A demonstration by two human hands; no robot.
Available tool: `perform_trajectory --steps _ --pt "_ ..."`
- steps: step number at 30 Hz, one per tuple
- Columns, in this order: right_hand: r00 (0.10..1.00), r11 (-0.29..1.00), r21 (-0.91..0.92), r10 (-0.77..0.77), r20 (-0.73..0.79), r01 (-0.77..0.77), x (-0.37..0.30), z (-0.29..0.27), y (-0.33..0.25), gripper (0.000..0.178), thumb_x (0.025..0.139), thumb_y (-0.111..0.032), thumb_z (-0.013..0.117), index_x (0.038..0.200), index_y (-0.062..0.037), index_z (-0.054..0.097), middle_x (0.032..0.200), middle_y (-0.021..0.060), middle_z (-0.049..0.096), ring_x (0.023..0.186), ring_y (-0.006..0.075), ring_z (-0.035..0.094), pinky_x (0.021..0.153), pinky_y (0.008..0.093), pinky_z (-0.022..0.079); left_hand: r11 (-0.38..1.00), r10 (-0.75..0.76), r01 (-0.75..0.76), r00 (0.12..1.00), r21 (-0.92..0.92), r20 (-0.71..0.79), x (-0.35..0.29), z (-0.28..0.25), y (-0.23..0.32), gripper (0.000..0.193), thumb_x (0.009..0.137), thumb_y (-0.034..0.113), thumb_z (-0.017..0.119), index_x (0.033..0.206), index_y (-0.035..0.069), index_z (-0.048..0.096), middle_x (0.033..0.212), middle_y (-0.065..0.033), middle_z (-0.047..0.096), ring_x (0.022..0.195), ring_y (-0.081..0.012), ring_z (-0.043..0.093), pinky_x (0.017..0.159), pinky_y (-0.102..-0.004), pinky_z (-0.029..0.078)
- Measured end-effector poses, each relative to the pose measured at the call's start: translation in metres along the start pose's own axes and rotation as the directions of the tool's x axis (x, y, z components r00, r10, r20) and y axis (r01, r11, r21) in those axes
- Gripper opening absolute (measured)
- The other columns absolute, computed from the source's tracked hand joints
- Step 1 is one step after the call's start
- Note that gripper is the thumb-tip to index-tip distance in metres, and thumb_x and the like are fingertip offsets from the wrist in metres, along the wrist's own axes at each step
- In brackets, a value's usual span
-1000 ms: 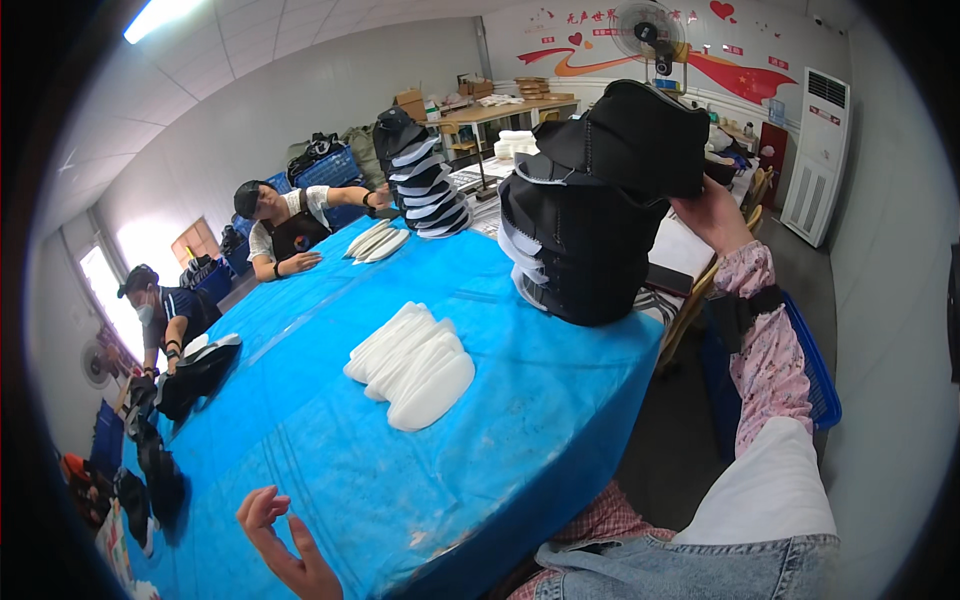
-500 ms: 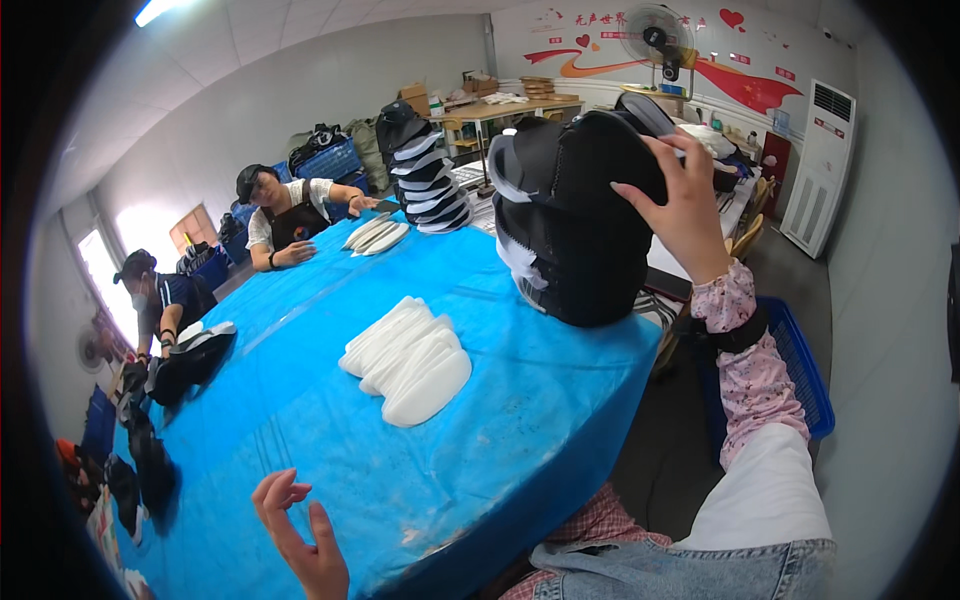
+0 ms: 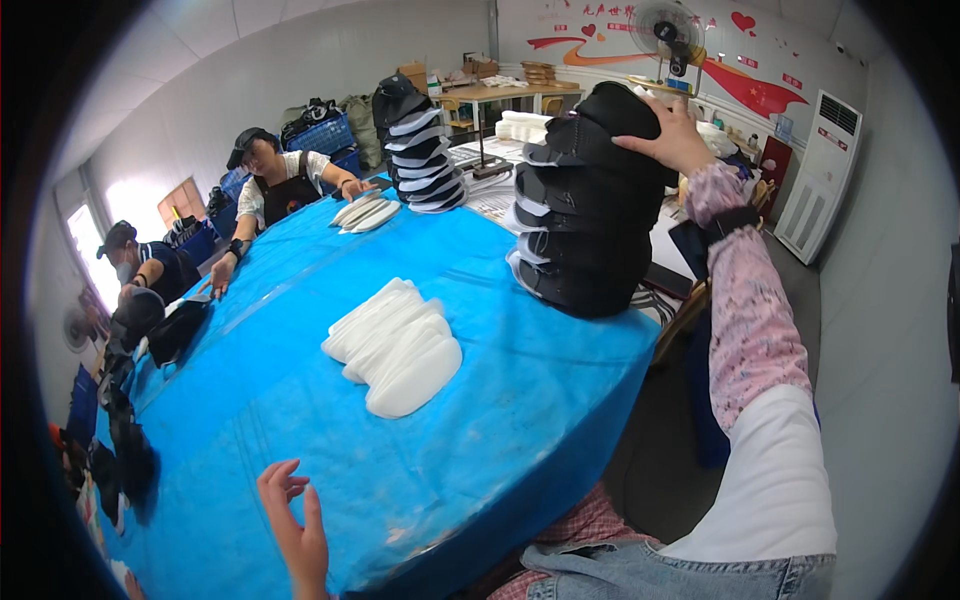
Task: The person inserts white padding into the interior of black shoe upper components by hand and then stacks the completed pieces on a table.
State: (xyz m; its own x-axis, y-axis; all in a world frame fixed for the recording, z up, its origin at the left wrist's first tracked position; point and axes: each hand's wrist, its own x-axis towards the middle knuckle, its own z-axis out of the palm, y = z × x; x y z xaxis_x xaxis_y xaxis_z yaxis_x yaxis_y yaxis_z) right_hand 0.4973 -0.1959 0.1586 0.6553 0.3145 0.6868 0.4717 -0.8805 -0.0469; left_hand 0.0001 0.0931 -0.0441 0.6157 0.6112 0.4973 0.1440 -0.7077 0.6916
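A tall stack of black caps (image 3: pixel 590 230) with white liners at their edges stands at the table's right corner. At its top, my right hand (image 3: pixel 672 138) grips the uppermost black cap (image 3: pixel 615 110), with the thumb on its side and the fingers at its upper edge. Over the near side of the table, my left hand (image 3: pixel 297 525) is raised with loosely bent fingers apart and holds nothing. Beyond that hand, white oval pads (image 3: pixel 395 345) lie overlapping in a pile on the blue table cover (image 3: pixel 270 390).
Another cap stack (image 3: pixel 425 150) stands farther back beside a smaller pad pile (image 3: pixel 365 213). Two people sit along the left side; one reaches toward those pads. Dark caps (image 3: pixel 130 430) line the left edge. A fan (image 3: pixel 672 35) and a white air conditioner (image 3: pixel 820 175) stand behind.
The top cap has come down and away from me onto the stack, with my right hand still at it. My left hand has barely moved. The seated person's hand has shifted along the table.
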Motion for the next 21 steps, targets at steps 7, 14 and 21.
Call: perform_trajectory --steps 7,14,21 --pt "0.976 0.990 0.024 -0.132 -0.173 0.138 -0.044 0.020 -0.026 0.083 0.065 -0.056 0.072 0.133 -0.0184 0.042 0.116 0.0224 0.043 0.110 0.0397 0.042 0.092 0.0452 0.043 0.979 -0.205 0.204 0.965 0.018 0.165 0.001 0.018 -0.020 0.036 0.087 0.009 0.053 0.121 0.002 0.046 0.121 -0.0130 0.041 0.104 -0.0234 0.051 0.090 -0.0343 0.041" --pt "0.928 0.945 -0.268 -0.258 -0.269 0.186 -0.056 0.022 -0.045 0.081 0.069 -0.054 0.068 0.135 -0.0192 0.039 0.111 0.0142 0.044 0.105 0.0307 0.044 0.072 0.0413 0.052 0.986 -0.068 0.019 0.951 0.163 0.301 0.003 0.029 -0.022 0.037 0.085 0.011 0.057 0.120 0.003 0.048 0.128 -0.0174 0.038 0.109 -0.0278 0.048 0.092 -0.0362 0.040" --pt "0.917 0.981 -0.101 -0.193 -0.348 0.168 -0.048 0.014 -0.010 0.071 0.079 -0.053 0.060 0.138 -0.0220 0.036 0.131 0.0209 0.036 0.121 0.0390 0.037 0.092 0.0541 0.038 0.988 -0.086 0.046 0.959 0.149 0.271 -0.011 0.009 -0.007 0.037 0.087 0.015 0.057 0.121 0.004 0.049 0.131 -0.0172 0.036 0.115 -0.0325 0.044 0.082 -0.0363 0.044"
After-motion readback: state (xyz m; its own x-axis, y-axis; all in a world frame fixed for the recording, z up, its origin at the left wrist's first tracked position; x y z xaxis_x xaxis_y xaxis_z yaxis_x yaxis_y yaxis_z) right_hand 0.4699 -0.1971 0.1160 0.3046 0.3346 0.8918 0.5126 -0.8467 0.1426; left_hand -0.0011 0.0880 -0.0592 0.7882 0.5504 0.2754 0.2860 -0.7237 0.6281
